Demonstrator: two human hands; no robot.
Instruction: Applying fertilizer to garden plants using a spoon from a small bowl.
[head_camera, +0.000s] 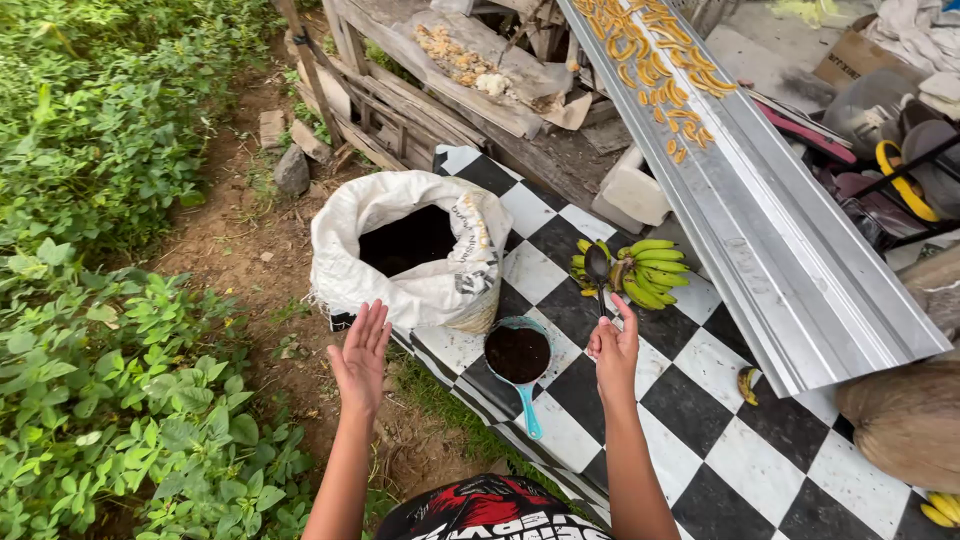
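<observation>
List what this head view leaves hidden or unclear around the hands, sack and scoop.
- Sack: how deep its dark fill goes; the rolled rim shades it.
- Scoop: its depth, hidden under the dark soil.
- Spoon: the handle's lower end, hidden in the right hand; the grip itself faces away.
- Left hand: open, holding nothing; its back is unseen.
- Bananas: the count, since they overlap.

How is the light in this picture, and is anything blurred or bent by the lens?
Head view: soft, even daylight with no hard shadows; mild glare on the metal sheet; the right hand, spoon and left hand look sharp; straight edges bow slightly near the frame borders.
</observation>
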